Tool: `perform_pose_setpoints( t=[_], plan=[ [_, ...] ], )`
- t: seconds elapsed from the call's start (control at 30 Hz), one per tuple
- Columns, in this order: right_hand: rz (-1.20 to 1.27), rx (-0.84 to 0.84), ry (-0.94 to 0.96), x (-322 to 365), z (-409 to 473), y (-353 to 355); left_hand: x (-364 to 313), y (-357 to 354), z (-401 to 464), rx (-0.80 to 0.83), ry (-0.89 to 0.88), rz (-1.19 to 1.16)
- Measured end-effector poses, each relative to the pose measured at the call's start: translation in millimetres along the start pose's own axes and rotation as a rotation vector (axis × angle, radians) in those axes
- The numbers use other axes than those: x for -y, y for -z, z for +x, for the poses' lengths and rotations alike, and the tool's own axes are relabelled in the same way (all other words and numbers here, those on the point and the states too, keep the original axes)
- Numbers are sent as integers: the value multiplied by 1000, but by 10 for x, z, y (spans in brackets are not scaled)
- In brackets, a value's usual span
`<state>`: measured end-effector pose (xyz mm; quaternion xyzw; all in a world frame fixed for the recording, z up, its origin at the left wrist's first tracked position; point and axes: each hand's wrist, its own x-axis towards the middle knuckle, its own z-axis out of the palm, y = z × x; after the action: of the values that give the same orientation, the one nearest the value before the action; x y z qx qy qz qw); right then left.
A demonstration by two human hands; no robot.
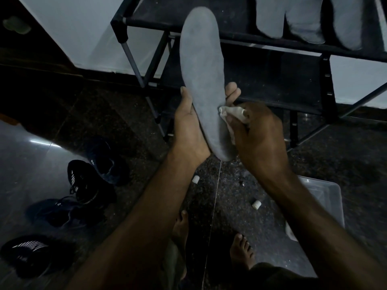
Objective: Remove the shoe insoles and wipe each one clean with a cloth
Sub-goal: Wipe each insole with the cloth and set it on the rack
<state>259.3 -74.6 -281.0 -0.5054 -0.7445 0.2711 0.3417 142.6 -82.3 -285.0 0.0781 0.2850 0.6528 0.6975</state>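
Note:
A long grey insole (202, 65) stands upright in front of me, toe end up. My left hand (188, 126) holds its lower half from behind, thumb on the left edge and fingertips showing past the right edge. My right hand (257, 130) grips a small whitish cloth (232, 114) bunched against the insole's lower right edge. Three more grey insoles (303, 19) lie on the top shelf of the black shoe rack (272, 45). Several black sneakers (88, 181) sit on the floor at the left.
The rack stands against a pale wall with a lower shelf behind the insole. A clear plastic bin (322, 197) sits on the dark floor at the right. Two small white cylinders (256, 204) lie on the floor. My bare feet (240, 250) are below.

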Motion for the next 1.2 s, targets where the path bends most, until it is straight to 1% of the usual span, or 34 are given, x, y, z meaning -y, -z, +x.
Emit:
perform_pose_setpoints(
  t=[0.03,0.1,0.17,0.2,0.3,0.37,0.43,0.57,0.63,0.67,0.73,0.83,0.9,1.0,1.07,1.13,1.2],
  plan=[
    [22,13,8,45,-31,-14,7,-3,-6,-6,11,-4],
    [81,99,55,181,-117,-59,24,-2,-17,-48,0,25],
    [70,176,105,262,-164,-104,38,6,-24,-78,-35,63],
    [58,183,114,259,-155,-109,38,4,-28,-84,-39,61],
    [21,122,66,121,-58,-59,23,0,-19,-51,13,13],
    [-15,48,4,-8,6,-4,21,11,-5,-31,14,11],
    [-30,14,-9,-47,15,20,30,4,1,-28,9,18],
    [72,118,61,189,-101,-82,38,-11,-11,-58,-6,50],
    [84,162,83,258,-115,-115,37,-8,-20,-68,-17,67],
    [70,160,91,239,-97,-101,35,-9,-24,-59,-5,58],
    [38,105,84,111,-23,-25,31,-8,-24,-38,30,25],
    [-2,18,32,-74,46,75,36,4,-6,-35,16,28],
    [13,34,48,-11,-3,40,44,-6,-7,-31,17,21],
    [54,122,163,200,-119,-75,45,1,-7,-54,-1,27],
    [50,145,190,223,-105,-86,35,6,-16,-39,-1,14],
    [13,103,152,117,-32,-30,30,7,-26,4,52,-9],
    [-46,39,114,3,14,32,34,6,-16,3,65,-11]
  ],
)
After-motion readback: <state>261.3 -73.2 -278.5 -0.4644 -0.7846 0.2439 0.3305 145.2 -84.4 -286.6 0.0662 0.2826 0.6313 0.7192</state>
